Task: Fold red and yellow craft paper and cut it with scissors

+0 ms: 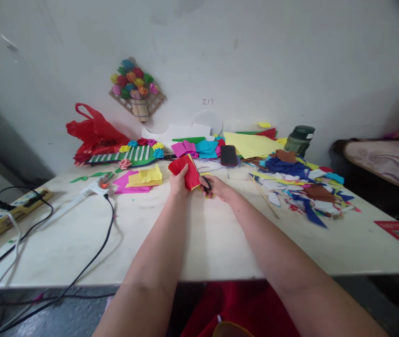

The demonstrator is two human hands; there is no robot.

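My left hand [179,183] is closed around a folded piece of red paper [186,170] with a yellow sheet showing at its edge, held up above the white table [199,234]. My right hand [216,187] grips black-handled scissors [205,185], whose blades sit at the red paper's right edge. Both hands are close together near the table's middle, a little behind centre.
Pink and yellow sheets [143,180] lie left of my hands. A phone [228,155], a green jar [299,139] and a heap of paper scraps [301,185] sit at the right. Cables [94,243], a power strip [10,213], a red bag [94,133] and paper flowers [136,154] occupy the left.
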